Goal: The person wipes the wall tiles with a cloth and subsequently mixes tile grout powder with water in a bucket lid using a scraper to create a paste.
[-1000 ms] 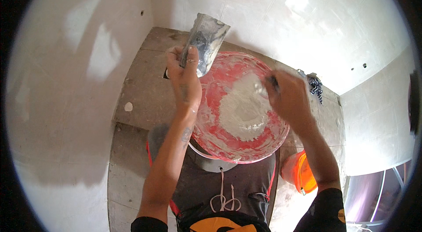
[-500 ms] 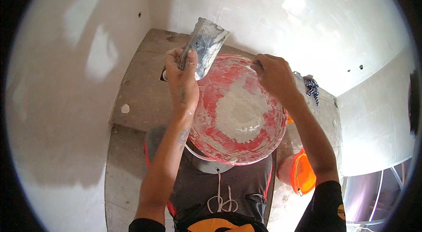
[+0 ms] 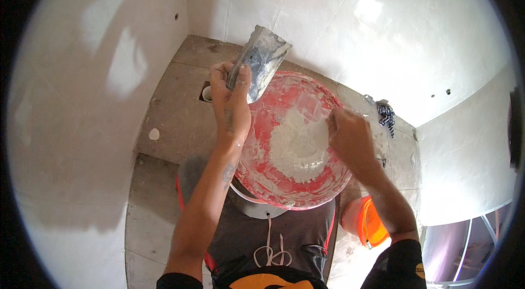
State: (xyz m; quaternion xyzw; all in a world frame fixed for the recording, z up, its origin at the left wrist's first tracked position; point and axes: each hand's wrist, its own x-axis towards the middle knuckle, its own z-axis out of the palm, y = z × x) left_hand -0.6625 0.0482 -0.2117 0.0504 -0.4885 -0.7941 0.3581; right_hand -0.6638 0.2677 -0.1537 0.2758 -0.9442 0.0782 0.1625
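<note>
The left hand [image 3: 232, 105] was clenched around the handle of a flat metal plastering trowel [image 3: 261, 64] smeared with grey-white paste, its blade pointing up and away from the person toward the white tiled wall [image 3: 339, 21]; the same hand also rested against the left rim of a round red plastic basin [image 3: 262, 174], which was streaked with white. The basin sat between the two forearms, in front of the person's chest and above the grey concrete floor [image 3: 180, 119], and a mound of white powdery plaster [image 3: 295, 144] lay in its middle. The right hand [image 3: 350, 138] was at the basin's right rim, fingers curled in a closed grip; a thin tool seemed to run from it toward the plaster, but whether the fingers held that tool or the rim itself could not be told. Below the basin, near the person's right forearm, stood an orange plastic bucket [image 3: 363, 220] on the floor. A small white pipe end [image 3: 206, 93] stood in a hole in the floor just beside the left hand, and a crumpled dark patterned cloth [image 3: 386, 115] lay at the foot of the wall, well apart from the basin.
</note>
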